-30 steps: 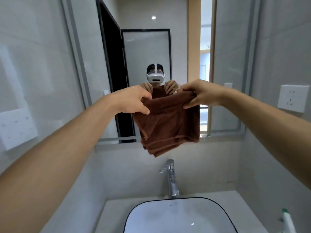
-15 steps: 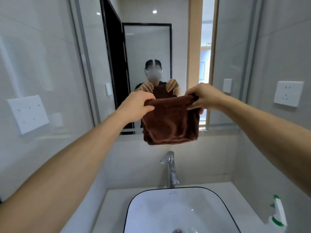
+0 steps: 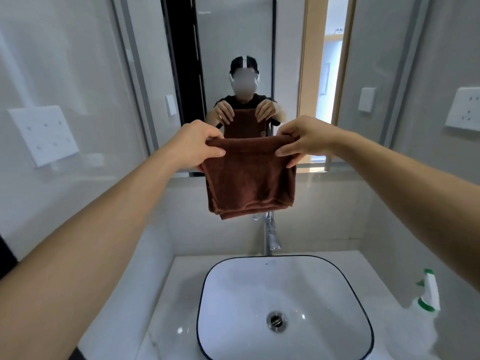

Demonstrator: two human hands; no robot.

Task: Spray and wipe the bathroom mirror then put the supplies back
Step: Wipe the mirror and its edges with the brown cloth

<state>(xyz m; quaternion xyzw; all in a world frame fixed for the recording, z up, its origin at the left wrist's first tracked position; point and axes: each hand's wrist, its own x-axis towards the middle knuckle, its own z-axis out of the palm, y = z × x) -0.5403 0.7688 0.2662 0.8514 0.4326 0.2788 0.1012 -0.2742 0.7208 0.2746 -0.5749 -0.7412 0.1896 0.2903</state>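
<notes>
A folded brown towel (image 3: pixel 250 185) hangs in front of the bathroom mirror (image 3: pixel 233 35), above the faucet. My left hand (image 3: pixel 197 146) pinches its top left corner and my right hand (image 3: pixel 304 141) pinches its top right corner, stretching the upper edge flat between them. The mirror reflects both hands and the towel. A white spray bottle with green trim (image 3: pixel 428 291) stands on the counter at the right edge, partly hidden by my right forearm.
A white basin with a dark rim (image 3: pixel 283 258) sits on the pale counter below, a chrome faucet (image 3: pixel 270 236) behind it. A wall socket (image 3: pixel 465 110) is on the right wall and a switch plate (image 3: pixel 44 133) on the left wall.
The camera has tilted down, showing more of the basin and spray bottle. Both hands keep holding the towel's top edge, and the towel now hangs flatter and squarer.
</notes>
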